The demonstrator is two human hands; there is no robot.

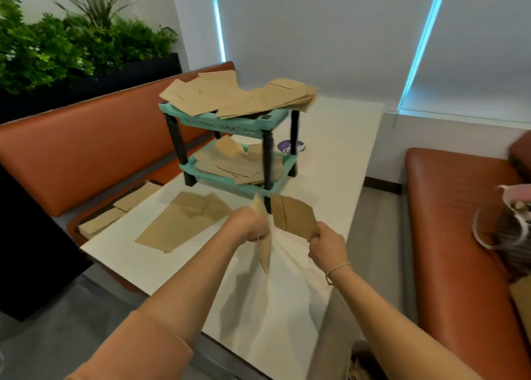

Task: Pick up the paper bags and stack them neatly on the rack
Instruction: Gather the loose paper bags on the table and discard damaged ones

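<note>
- The left hand (250,226), in the middle of the frame, curls its fingers around one paper bag (265,247). That bag shows only its thin edge, and its long side runs up and down.
- The right hand (321,246) pinches the near corner of a second paper bag (293,217). This bag is tipped up with its flat face showing.
- The rack (230,126) stands just past both hands, higher in the frame. Both shelves already hold messy bags.
- Both hands are about as close to the rack.
- More loose bags (184,221) lie flat on the desk (287,308), left of the left hand.
</note>
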